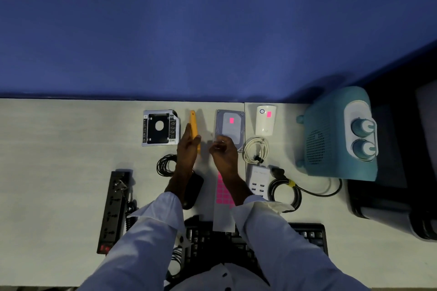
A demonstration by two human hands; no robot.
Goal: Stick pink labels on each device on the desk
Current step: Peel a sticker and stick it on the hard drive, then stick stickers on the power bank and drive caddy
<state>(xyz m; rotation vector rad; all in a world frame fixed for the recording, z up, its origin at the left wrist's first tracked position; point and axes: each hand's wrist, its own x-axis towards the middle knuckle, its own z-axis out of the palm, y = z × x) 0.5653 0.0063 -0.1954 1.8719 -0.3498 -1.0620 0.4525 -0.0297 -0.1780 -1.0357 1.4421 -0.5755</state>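
Dim room, blue wall (212,26), pale desk (59,149).

Upper frame: partition (212,30), uniform blue. Desk (59,149), off-white. Centre: tool (193,123), orange-yellow; hard drive (230,132), grey, bearing one pink label (231,120). White plug-in unit (263,125): second pink label (269,114) and a blue ring. Label sheet (223,194): pink grid on white backing. Right: heater (326,125), teal, dotted grille, white panel. Lower left: power strip (113,208), black, red switch.
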